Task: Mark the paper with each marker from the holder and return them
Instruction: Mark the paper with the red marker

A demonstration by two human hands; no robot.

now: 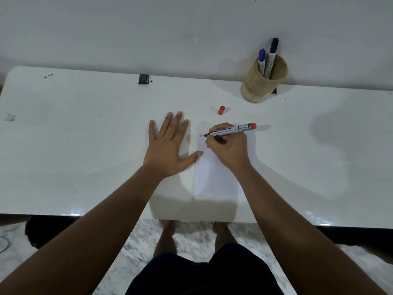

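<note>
A white sheet of paper (214,177) lies on the white table (85,145), with small dark marks at its top left corner. My right hand (229,149) grips an uncapped red marker (234,129), whose tip touches the paper near those marks. My left hand (168,145) lies flat on the table with fingers spread and its thumb on the paper's left edge. The marker's red cap (221,109) lies on the table beyond the paper. A tan round holder (263,84) at the back right holds a blue marker (261,60) and a black marker (272,54).
A small black object (144,79) sits at the table's back edge against the white wall. A small white scrap (9,117) lies at the far left. Dark specks dot the tabletop. Below the front edge are my legs and a marble floor.
</note>
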